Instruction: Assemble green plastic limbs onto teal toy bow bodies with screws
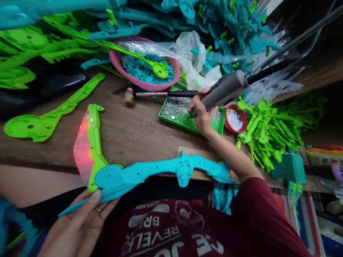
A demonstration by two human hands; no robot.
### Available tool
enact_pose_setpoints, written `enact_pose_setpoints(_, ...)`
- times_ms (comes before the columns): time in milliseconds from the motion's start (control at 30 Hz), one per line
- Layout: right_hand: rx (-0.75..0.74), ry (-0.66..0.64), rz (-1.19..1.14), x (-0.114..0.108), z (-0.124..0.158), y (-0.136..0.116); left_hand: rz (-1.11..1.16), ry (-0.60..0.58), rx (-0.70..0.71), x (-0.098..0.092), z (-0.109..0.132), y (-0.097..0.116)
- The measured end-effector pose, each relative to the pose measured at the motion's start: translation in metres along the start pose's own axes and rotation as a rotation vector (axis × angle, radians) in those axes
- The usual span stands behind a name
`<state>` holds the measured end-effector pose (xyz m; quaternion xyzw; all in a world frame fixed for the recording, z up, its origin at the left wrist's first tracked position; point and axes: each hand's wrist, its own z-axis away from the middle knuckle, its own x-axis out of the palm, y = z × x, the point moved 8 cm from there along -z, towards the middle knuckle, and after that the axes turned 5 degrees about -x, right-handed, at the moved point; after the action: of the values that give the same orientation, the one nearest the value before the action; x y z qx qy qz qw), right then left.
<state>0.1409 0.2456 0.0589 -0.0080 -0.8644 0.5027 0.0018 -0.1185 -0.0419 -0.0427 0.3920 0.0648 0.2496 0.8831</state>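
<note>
Head cam — blue bow pc (158, 169), grn limb (95, 132) — R tip (227, 179) unclear

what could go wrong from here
The right hand holds the gray power screwdriver over the green tray, so a knock might scatter its screws. The hammer's handle overlaps the tray and could snag. The left hand grips one end of the blue bow-shaped piece; the far end, near the right arm, might get bumped.

A brown wooden worktop (131, 130) with a scuffed surface spans the space. To the right, a wooden ledge (317, 75) borders deep shadow. Beyond the worktop's near-left edge shows a smooth beige surface (37, 184). Light is uneven, dimmest rightward.
</note>
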Motion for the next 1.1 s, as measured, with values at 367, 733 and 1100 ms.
enact_pose_setpoints(367, -0.066, 0.063, -0.097, 0.002, -0.003, -0.037, 0.397, -0.063, -0.273, 0.044, 0.026, -0.015)
enact_pose_setpoints(733, -0.021, -0.361, -0.215, 0.062, 0.125, -0.131, 0.548, -0.054, -0.204, 0.041, 0.020, -0.029)
enact_pose_setpoints(1100, -0.076, -0.598, -0.058, 0.097, 0.172, -0.084, 0.619, -0.022, -0.251, 0.040, 0.021, -0.037)
